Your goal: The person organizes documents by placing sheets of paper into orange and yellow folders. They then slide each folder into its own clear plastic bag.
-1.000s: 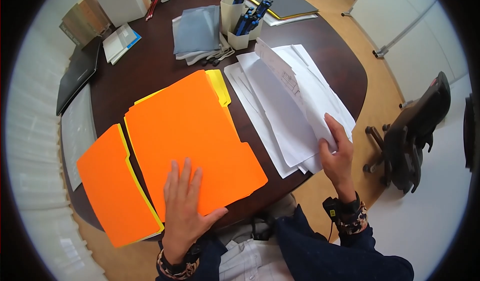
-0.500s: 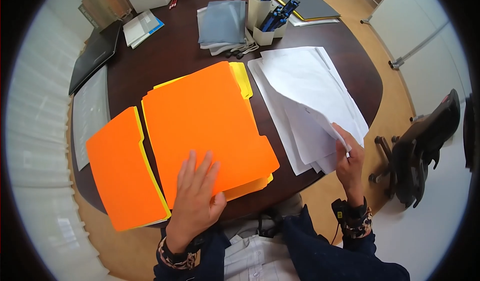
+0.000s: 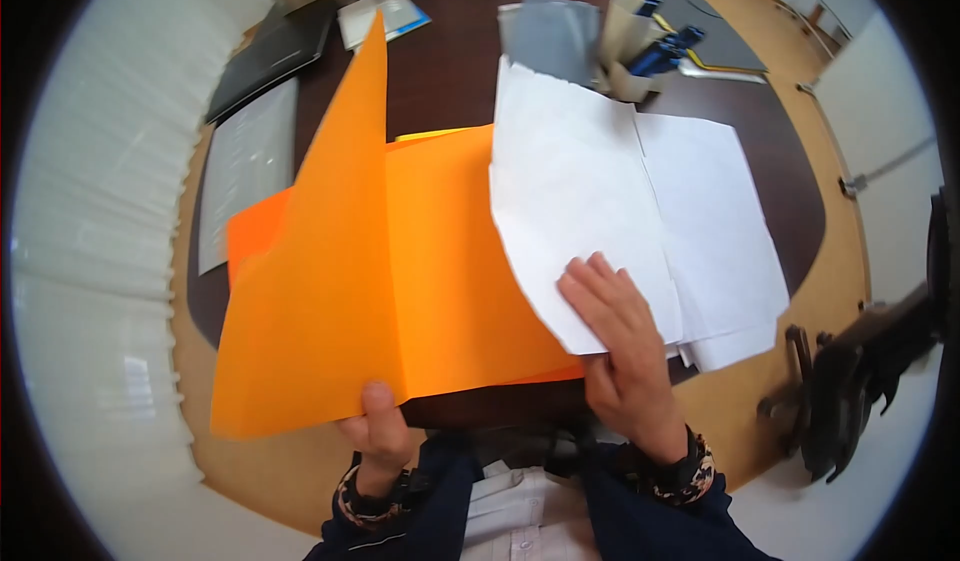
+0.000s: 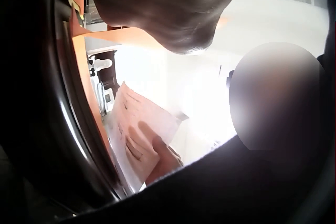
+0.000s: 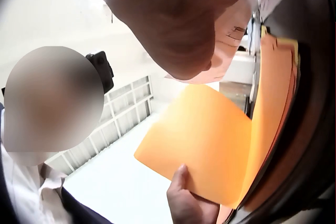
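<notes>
The left hand pinches the near edge of an orange folder's raised left flap, thumb on the inner face and fingers behind. The right hand grips a white sheet by its near edge, fingers nearly straight on top and thumb beneath. The sheet is lifted and tilted, its left side reaching over the folder's right half; the left wrist view shows printing on its underside. The folder lies open on the dark counter, its left flap standing up over another orange folder. Just right of it is a stack of white papers. A clear plastic sheet lies at the left. Beyond are a black laptop, a booklet, a blue-gray pouch and, beside it, a pen holder with dark blue pens. Farther right lies a dark gray folder.
</notes>
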{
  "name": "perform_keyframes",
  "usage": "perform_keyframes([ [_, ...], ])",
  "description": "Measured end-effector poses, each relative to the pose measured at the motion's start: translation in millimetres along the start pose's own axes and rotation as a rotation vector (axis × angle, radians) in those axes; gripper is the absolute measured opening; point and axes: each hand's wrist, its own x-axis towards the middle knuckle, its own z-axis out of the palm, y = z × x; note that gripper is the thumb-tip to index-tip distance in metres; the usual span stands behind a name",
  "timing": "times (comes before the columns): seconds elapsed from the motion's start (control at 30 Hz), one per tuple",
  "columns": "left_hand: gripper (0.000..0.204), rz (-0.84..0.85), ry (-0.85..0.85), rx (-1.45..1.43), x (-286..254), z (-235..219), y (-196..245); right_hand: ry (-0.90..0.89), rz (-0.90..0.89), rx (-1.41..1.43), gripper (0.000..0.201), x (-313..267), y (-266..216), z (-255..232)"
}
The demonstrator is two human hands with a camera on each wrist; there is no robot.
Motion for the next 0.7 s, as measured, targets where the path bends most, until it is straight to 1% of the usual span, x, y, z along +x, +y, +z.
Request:
perform_keyframes([
  [0.03, 0.038, -0.013, 0.116, 0.062, -5.5, -3.3, -7.7, -0.062, -0.004, 0.011, 0.064, 3.1, -2.9, 11.9],
  [0.07, 0.038, -0.028, 0.231, 0.119, -10.0, -5.9, -11.1, -0.076, -0.021, 0.028, 0.064, 5.1, -3.4, 25.3],
  [0.1, 0.038, -0.029, 0.248, 0.133, -10.1, -4.9, -6.7, -0.116, -0.038, 0.026, 0.062, 6.0, -2.2, 39.2],
  [0.17, 0.038, -0.103, 0.109, 0.14, -5.7, -2.1, 2.9, -0.165, -0.058, 0.024, 0.061, 8.8, -4.0, 53.4],
  [0.23, 0.039, -0.116, 0.121, 0.192, -9.5, -6.2, -3.3, -0.207, -0.097, -0.055, 0.059, 11.0, -6.0, 60.9],
  [0.3, 0.04, -0.131, 0.131, 0.242, -14.6, -9.2, -11.7, -0.214, -0.096, -0.044, 0.06, 13.1, -11.4, 63.0],
  [0.37, 0.042, -0.116, 0.209, 0.266, -18.7, -10.0, -19.9, -0.213, -0.095, -0.037, 0.062, 14.5, -14.2, 65.4],
  [0.4, 0.042, -0.12, 0.213, 0.265, -16.1, -8.5, -17.5, -0.218, -0.102, -0.036, 0.063, 14.2, -14.9, 66.8],
  [0.47, 0.044, -0.1, 0.104, 0.187, -10.6, -7.0, -10.5, -0.225, -0.108, -0.033, 0.064, 12.6, -17.6, 70.8],
  [0.7, 0.045, -0.111, 0.097, 0.215, -9.3, -12.3, -17.5, -0.258, -0.09, -0.04, 0.059, 15.7, -32.3, 83.0],
])
